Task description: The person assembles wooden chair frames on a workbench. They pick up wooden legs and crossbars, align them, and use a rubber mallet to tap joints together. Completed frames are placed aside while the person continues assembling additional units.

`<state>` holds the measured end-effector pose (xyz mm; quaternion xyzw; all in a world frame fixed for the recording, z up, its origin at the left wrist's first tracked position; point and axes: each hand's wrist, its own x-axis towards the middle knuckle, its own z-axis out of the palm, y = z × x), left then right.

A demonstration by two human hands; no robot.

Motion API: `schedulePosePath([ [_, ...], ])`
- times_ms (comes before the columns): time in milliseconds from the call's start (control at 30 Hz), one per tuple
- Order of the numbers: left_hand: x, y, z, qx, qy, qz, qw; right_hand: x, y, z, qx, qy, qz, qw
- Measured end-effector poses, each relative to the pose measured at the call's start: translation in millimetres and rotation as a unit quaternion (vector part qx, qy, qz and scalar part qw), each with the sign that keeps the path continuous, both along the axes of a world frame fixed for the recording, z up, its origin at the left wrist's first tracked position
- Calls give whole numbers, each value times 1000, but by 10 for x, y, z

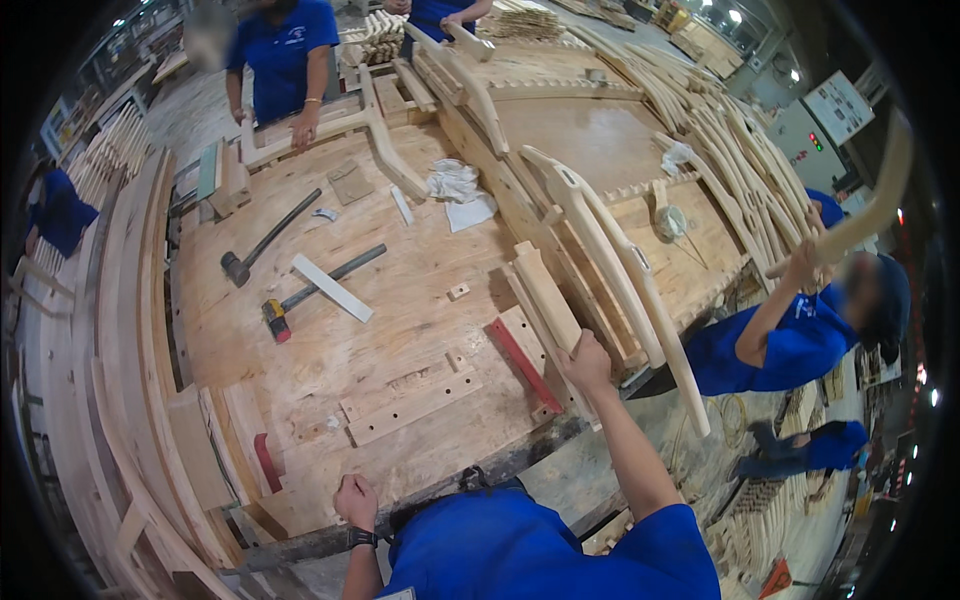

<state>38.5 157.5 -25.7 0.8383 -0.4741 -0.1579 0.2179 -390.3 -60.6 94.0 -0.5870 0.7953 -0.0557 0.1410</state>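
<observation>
At a large pale plywood workbench (400, 290) in a furniture workshop, I stretch my right hand (588, 362) forward and wrap its fingers around the near end of a long, thick pale wooden bar (545, 295), which lies at the bench's right side, just beside a row of curved pale wooden frame pieces (610, 260). My left hand (356, 500) is balled into a loose fist, resting on the bench's near edge and holding nothing that I can make out.

What could go wrong, by my judgement: I hold the bar by one end only, so if I lift it the far end may dip and knock the curved pieces next to it. A thin red strip (524, 362) lies just left of my grip and could catch the bar or be swept off the edge. Farther left lie a black-headed mallet (262, 244) and a hammer with a yellow-and-red head (300, 297), well apart from my hands (no trouble unless the bar swings wide). A person in a blue shirt (790, 340) bends close on the right, holding up a curved wooden piece (868, 205); a careless pull could bring the bar toward them.
</observation>
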Motion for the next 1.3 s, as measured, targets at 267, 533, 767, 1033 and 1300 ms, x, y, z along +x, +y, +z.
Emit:
schedulePosePath([
  [267,80,62,128,12,-4,22,1000,446,190,413,-99,48,115,987],
  [533,-53,36,133,-34,64,26,997,850,176,743,-25,-91,138,986],
  [767,12,62,277,-159,134,-25,978,1823,-108,688,-18,-268,121,956],
  [1033,53,-294,1442,-261,219,-70,937,2644,-118,748,-63,-696,-196,688],
  [1300,-95,-329,1611,-227,345,-68,908,2197,-674,659,-25,-262,164,951],
])
